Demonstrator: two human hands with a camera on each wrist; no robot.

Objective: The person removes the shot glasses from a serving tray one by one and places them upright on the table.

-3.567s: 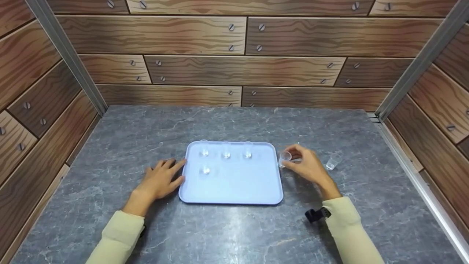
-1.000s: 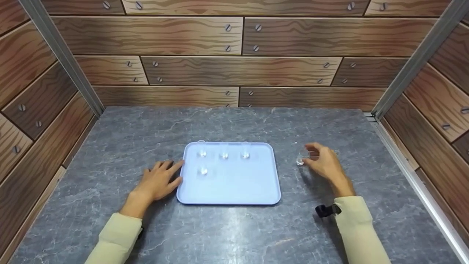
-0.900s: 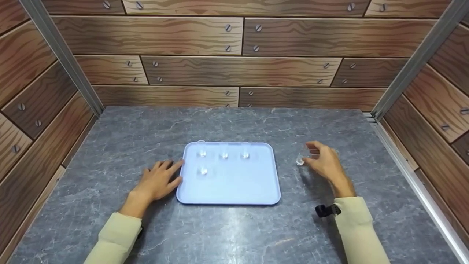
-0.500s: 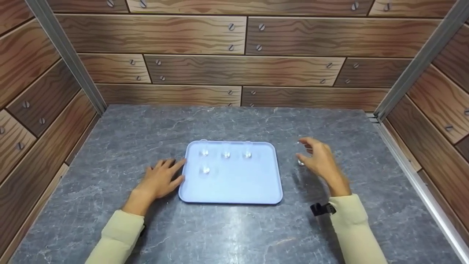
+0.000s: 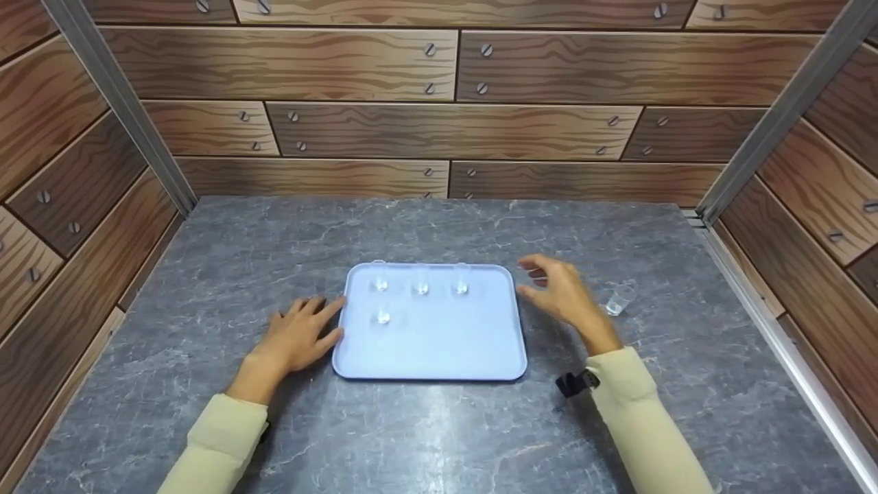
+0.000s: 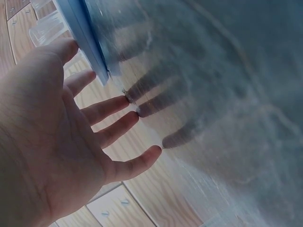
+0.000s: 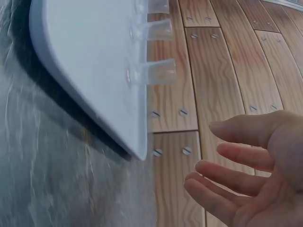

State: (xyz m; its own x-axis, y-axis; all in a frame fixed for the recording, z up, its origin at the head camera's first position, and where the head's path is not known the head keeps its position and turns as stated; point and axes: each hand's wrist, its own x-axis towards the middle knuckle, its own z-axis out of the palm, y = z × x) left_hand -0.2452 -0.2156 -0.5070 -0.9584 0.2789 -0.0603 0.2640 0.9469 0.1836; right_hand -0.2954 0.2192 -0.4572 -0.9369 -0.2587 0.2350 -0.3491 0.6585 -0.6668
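A light blue tray (image 5: 446,350) lies on the table with several small clear plastic cups standing on it: three along the back, such as the cup (image 5: 461,287), and another cup (image 5: 383,317) in front at the left. My left hand (image 5: 291,339) rests spread at the tray's left rim; in the left wrist view its thumb touches the rim (image 6: 90,40), while other fingertips meet the table. Off the tray's back right corner, my right hand (image 5: 559,291) holds nothing, thumb and fingers apart. Behind it to the right stands a clear cup (image 5: 619,300).
The grey marbled table (image 5: 439,439) is bounded at the back by wood-patterned panels (image 5: 384,127), with metal posts (image 5: 123,103) in the corners. A metal rail (image 5: 789,357) runs along the right side. A black wrist camera (image 5: 576,383) sits on my right wrist.
My right hand has let go of a clear cup on the table right of the tray and moved left toward the tray; that cup is now hidden behind it. My left hand has stayed.
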